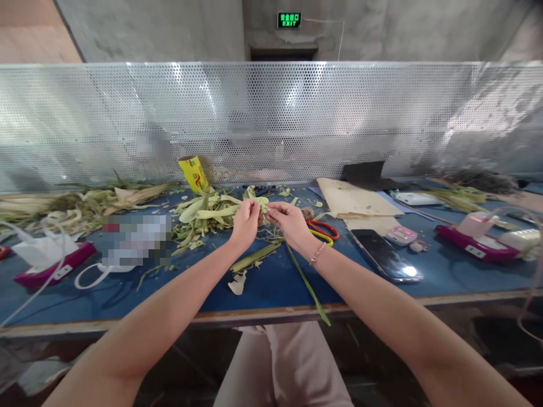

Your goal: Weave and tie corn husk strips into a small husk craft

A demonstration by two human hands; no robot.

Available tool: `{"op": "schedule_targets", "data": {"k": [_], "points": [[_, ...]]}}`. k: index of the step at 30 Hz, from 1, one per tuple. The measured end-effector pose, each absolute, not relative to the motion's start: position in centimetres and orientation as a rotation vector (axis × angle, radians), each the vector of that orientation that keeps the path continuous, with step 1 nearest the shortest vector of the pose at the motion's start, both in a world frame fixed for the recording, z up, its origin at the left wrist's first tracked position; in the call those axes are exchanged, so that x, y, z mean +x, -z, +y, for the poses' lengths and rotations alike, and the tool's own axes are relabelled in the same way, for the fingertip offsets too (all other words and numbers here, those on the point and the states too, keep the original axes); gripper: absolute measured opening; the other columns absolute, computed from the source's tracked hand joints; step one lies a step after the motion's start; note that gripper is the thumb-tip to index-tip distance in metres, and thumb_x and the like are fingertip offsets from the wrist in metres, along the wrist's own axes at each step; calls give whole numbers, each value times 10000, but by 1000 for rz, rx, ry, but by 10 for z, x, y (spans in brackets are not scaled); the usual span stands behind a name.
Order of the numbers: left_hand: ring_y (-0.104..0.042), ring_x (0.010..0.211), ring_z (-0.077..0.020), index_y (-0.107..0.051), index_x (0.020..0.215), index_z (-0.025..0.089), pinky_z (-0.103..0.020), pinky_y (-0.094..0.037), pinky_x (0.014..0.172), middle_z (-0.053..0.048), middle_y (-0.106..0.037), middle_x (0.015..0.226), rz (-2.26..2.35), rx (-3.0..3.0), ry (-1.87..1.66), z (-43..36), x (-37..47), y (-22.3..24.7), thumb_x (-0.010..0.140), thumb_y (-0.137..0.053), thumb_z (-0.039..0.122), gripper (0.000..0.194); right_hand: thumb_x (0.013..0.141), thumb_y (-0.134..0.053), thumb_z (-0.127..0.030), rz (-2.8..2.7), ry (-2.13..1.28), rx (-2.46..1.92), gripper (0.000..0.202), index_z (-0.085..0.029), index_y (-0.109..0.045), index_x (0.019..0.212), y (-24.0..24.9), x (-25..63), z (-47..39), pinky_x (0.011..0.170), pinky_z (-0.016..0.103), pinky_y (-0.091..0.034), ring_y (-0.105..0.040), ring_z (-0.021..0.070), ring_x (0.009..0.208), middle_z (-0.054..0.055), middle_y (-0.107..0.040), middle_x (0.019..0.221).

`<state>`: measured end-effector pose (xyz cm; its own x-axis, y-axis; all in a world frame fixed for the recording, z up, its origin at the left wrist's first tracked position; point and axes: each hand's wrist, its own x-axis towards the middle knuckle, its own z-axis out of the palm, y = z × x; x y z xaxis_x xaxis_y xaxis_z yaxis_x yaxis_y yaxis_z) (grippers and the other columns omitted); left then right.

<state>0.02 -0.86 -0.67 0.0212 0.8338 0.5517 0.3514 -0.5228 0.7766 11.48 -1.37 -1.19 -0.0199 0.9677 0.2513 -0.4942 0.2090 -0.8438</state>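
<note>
Both hands meet over the blue table, fingers pinched on a small pale green leaf piece. My left hand grips its left side, and my right hand closes on its right side. Left of my left hand lies a heap of green husk strips. Below the hands are a thick green stalk and a pale torn scrap. A long green leaf hangs over the table's front edge. Scissors with red and yellow handles lie beside my right wrist, their blades hidden.
A phone, brown paper and a purple power strip are on the right. Another power strip, more husks and a yellow can-like container are on the left. A perforated metal panel stands behind.
</note>
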Motion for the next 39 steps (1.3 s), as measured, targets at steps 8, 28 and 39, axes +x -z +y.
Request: {"op": "schedule_targets", "data": {"k": [8,28,39], "points": [[-460,527,-78,-390,692,188,-228,-398,565,46,-433,553,1090,1878,-1458,-13,-1,-3,806,-380,188,115,591,-652,-266,-1239,-1124,-631,190,-224,-649,776,11,121,-14,763,321,-489,-561,107,615,-38,-568,593],[-497,599,-149,-408,770,191,-274,-363,569,-27,-512,669,1522,2394,-1534,-11,-3,1,814,-328,206,93,495,-731,-231,-922,-1414,-502,222,-174,-659,697,17,108,-15,832,264,-465,-578,72,678,-17,-626,697],[-490,601,-144,-406,750,202,-268,-355,561,-21,-512,666,1529,2311,-1532,-14,-1,-2,796,-352,180,74,475,-733,-311,-995,-1361,-561,276,-182,-653,706,16,107,-18,723,272,-496,-550,75,597,-33,-610,641]]}}
